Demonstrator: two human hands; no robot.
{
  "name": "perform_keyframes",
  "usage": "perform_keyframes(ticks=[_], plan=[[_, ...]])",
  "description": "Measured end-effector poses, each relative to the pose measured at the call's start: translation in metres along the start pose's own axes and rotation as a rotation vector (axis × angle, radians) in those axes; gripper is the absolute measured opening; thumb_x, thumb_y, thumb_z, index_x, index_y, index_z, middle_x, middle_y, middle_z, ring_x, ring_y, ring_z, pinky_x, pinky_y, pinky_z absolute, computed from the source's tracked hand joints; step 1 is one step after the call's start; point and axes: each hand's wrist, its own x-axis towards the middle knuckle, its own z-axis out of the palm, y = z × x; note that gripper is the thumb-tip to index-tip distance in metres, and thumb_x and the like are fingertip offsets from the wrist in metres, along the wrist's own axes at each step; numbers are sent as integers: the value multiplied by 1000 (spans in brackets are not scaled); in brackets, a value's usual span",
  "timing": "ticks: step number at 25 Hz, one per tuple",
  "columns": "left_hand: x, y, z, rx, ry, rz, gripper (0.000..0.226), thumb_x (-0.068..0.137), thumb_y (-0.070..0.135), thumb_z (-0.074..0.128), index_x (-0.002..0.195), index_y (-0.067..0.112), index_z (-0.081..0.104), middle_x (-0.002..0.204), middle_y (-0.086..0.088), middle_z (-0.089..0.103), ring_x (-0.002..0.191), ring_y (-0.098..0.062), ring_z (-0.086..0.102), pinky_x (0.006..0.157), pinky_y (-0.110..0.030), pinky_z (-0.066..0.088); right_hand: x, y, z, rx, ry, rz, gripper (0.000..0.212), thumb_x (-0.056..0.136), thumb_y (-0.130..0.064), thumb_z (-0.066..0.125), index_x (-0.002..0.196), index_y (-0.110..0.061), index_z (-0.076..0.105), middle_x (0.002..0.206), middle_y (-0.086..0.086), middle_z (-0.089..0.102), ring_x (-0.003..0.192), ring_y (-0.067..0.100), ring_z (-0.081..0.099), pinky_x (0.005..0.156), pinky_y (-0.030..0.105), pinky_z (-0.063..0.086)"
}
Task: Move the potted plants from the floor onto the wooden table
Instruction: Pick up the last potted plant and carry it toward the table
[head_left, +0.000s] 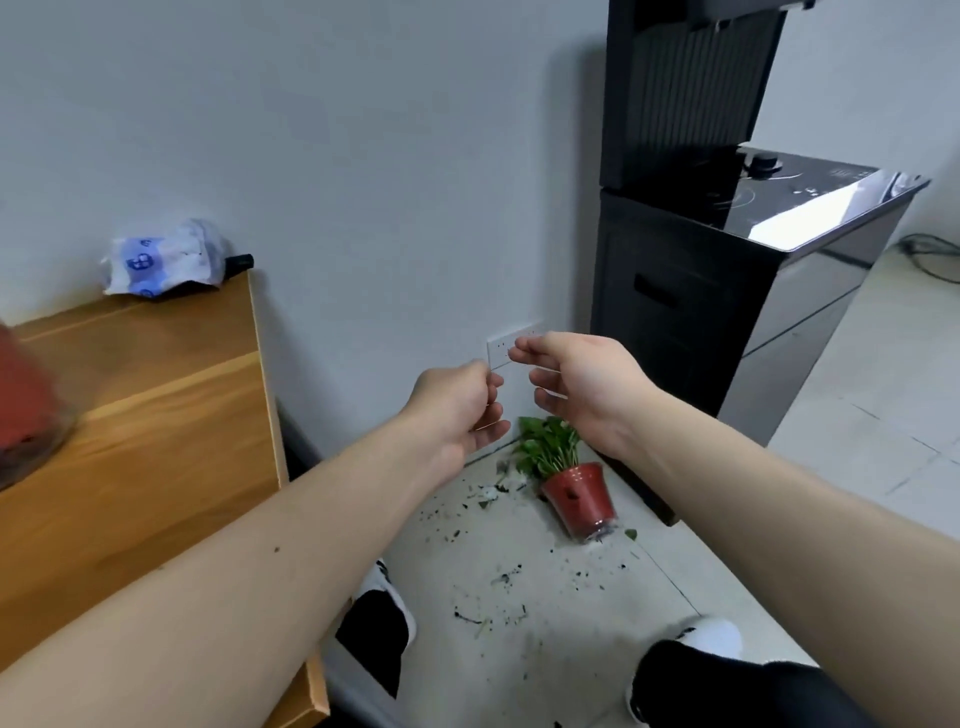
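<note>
Though slack and empty, left hand, right hand above tilted pot, cabinet beside.

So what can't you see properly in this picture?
Head view:
- Red thing on the wooden table: blurred, cut off by the left edge.
- Wall socket: partly hidden behind the right hand.
- Potted plant on the floor: some leaves hidden by the right hand.
- Plastic bag: contents covered.
</note>
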Motion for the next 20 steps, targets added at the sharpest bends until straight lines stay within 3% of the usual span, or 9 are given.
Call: perform_keyframes(ticks=[7,13,20], plan=[[79,-30,38,194,62,-94,8,88,13,65,87,13,57,69,1,50,54,-9,48,56,-28,52,59,47,-54,67,126,106,9,84,-12,73,92,-11,73,89,2,70,70,11,55,62,24,46],[151,-77,70,266,121,-194,10,89,15,64,96,11,59,64,0,49,53,-11,47,54,-27,50,116,101,-103,191,316,267,6,87,-16,71,84,-13,66,79,-2,65,61,6,51,60,20,46],[228,-157,121,267,75,-353,6,91,17,56,87,14,59,66,3,51,52,-10,47,53,-27,49,183,182,-148,267,427,491,25,95,-21,57,71,-15,58,61,-4,53,48,6,44,48,19,38]])
